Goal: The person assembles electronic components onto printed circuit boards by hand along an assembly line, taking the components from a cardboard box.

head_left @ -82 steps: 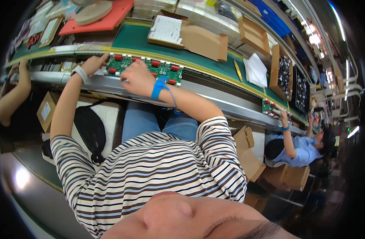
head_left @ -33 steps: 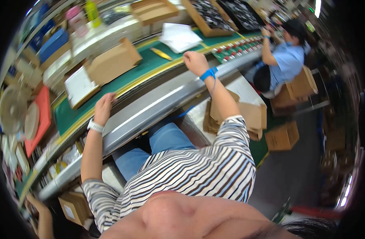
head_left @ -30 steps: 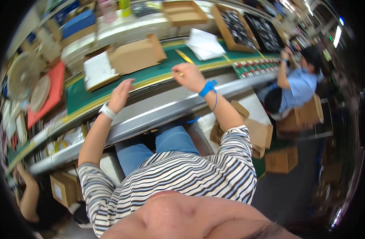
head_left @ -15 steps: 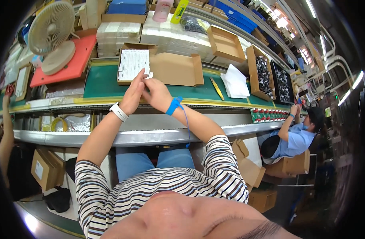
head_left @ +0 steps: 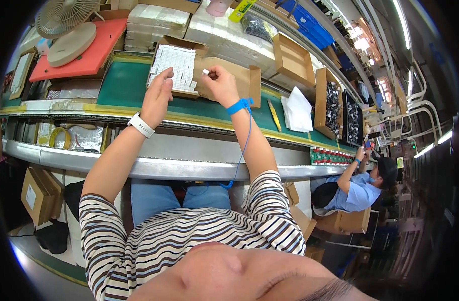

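Note:
A shallow cardboard box point(head_left: 201, 49) stands on the green work surface, with rows of small white blocks point(head_left: 173, 62) filling its left part. At the near edge of these rows is my left hand point(head_left: 156, 100), its fingers stretched out and holding nothing that I can see. My right hand point(head_left: 222, 86), with a blue strap at the wrist, pinches one small white block point(head_left: 206, 71) between thumb and fingers. It is above the brown cardboard flap point(head_left: 245, 76) to the right of the rows.
Right of the box lie a yellow cutter knife point(head_left: 274, 116) and white sheets point(head_left: 297, 111). Farther right stand a carton of dark parts point(head_left: 321, 100) and green boards with red parts point(head_left: 332, 156). A fan point(head_left: 69, 42) stands on a red board at left. A co-worker point(head_left: 357, 188) sits right.
My hands have moved apart. The right one has shifted right and now shows a small white block in its pinch, while the left one has come slightly left. The whole view has shifted a little.

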{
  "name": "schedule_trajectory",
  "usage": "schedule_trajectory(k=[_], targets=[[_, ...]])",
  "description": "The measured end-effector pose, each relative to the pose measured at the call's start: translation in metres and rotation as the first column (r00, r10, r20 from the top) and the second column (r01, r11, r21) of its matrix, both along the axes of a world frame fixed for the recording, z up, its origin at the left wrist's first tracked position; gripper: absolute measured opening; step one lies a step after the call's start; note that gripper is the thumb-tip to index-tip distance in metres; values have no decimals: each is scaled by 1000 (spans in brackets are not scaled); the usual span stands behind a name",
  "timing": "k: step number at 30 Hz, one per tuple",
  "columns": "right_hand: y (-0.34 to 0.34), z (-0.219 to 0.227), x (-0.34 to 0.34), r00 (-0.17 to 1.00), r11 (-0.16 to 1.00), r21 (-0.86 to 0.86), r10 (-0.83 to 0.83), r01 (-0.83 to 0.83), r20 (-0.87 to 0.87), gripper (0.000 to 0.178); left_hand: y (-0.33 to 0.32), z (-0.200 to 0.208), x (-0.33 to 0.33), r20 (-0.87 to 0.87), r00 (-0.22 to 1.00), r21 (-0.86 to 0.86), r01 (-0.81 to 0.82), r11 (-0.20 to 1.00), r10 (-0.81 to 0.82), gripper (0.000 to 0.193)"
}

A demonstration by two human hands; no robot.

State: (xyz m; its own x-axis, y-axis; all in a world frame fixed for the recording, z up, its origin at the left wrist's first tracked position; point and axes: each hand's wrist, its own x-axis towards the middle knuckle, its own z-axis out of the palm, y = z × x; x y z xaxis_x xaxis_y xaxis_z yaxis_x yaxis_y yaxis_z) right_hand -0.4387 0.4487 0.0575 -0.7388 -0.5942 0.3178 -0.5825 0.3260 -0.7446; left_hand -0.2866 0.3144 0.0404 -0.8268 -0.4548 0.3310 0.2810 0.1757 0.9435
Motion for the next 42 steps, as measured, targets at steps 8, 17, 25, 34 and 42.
schedule_trajectory(k=[8,17,25,34,42], targets=[[1,-18,-13,988,993,-113,51,-35,149,26,-4,-8,-4,29,999,-127,-31,991,35,48],[-1,-21,-13,1000,999,28,16,-16,5,20,-6,-11,-5,13,999,-166,-42,985,45,47],[-2,-11,-4,967,971,229,-13,74,-256,12,-4,-5,-4,5,999,-120,-49,992,50,43],[-5,-25,-8,811,974,224,124,9,-571,10,-10,-14,-7,45,999,-143,-5,990,12,48],[-7,-30,-8,827,965,255,188,-56,-529,9,-8,-12,-8,51,999,-107,-1,994,6,46]])
